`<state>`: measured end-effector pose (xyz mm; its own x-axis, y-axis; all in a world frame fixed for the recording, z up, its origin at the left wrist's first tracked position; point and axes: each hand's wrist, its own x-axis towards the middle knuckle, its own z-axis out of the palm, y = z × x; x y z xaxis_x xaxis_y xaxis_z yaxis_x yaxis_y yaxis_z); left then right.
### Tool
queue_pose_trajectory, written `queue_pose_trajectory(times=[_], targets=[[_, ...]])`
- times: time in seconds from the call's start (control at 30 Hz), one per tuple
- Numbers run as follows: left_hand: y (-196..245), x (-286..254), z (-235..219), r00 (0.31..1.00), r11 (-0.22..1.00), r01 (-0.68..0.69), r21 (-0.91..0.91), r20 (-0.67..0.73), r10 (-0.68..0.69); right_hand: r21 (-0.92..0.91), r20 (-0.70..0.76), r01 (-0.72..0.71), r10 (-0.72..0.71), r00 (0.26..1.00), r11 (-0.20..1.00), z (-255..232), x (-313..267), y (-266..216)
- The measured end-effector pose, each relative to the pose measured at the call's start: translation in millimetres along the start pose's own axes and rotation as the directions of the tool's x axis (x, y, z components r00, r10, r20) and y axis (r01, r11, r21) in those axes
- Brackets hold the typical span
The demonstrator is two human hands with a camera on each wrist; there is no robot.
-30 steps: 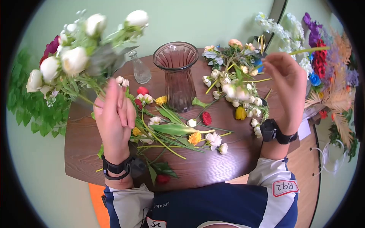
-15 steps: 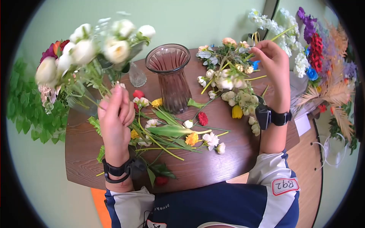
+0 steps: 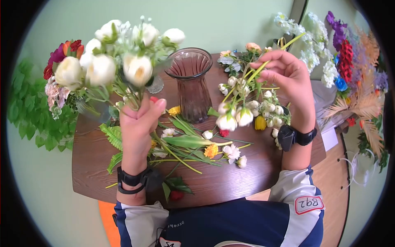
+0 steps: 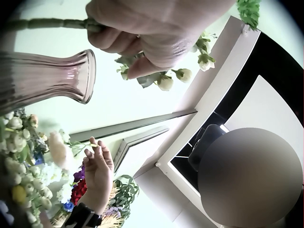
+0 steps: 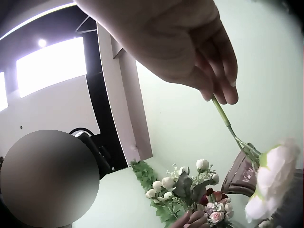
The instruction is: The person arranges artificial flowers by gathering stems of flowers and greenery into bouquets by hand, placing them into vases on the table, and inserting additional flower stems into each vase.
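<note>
My left hand (image 3: 140, 129) grips the stems of a bunch of white flowers (image 3: 101, 70) with small pale sprigs, raised above the left side of the table. On the other side, my right hand (image 3: 294, 78) pinches a green stem between thumb and fingers. White blooms (image 3: 227, 122) hang from the lower end of that stem, while its cut end points up and right. The right wrist view also shows this stem (image 5: 221, 114) in the fingertips. Between the hands stands a purple-tinted glass vase (image 3: 192, 94), its wide mouth partly overlapped by the bunch.
Loose flowers, such as a yellow one (image 3: 211, 151) and a red one (image 3: 176, 194), lie across the brown table (image 3: 230, 187). A small clear glass vase (image 3: 155, 85) stands behind the bunch. More white flowers (image 3: 269, 109) lie at the right, and colourful bouquets (image 3: 345, 61) stand beyond.
The white bunch has come rightward with my left hand, closer to the vase. In my right hand the stem has tilted more steeply, and its blooms hang lower and farther left.
</note>
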<state>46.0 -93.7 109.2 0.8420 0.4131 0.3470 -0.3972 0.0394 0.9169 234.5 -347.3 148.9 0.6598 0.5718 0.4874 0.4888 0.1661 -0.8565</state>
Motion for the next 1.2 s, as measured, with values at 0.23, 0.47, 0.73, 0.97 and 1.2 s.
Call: queue_pose_trajectory(times=[0.23, 0.47, 0.73, 0.97, 1.2], targets=[[-56, -2, -37, 0.949, 0.508, -0.165, 0.845, -0.004, 0.316, -0.132, -0.057, 0.175, -0.183, 0.981, 0.976, 11, 5, 9], [-6, 5, 3, 0.985, 0.998, -0.034, 0.058, -0.17, 0.044, -0.617, -0.063, 0.148, -0.237, 0.97, 0.773, 9, 6, 16], [9, 7, -21, 0.975, 0.983, -0.178, -0.046, -0.14, 0.17, -0.901, 0.215, 0.193, 0.012, 0.977, 0.388, 29, -6, 14], [28, 4, -30, 0.969, 0.958, -0.243, -0.15, -0.091, 0.232, -0.851, 0.289, 0.114, 0.275, 0.917, 0.512, 17, -4, 25], [42, 0, -39, 0.954, 0.957, -0.27, -0.106, -0.167, 0.251, -0.922, -0.04, -0.183, 0.387, 0.921, 0.34, -74, 7, 78]])
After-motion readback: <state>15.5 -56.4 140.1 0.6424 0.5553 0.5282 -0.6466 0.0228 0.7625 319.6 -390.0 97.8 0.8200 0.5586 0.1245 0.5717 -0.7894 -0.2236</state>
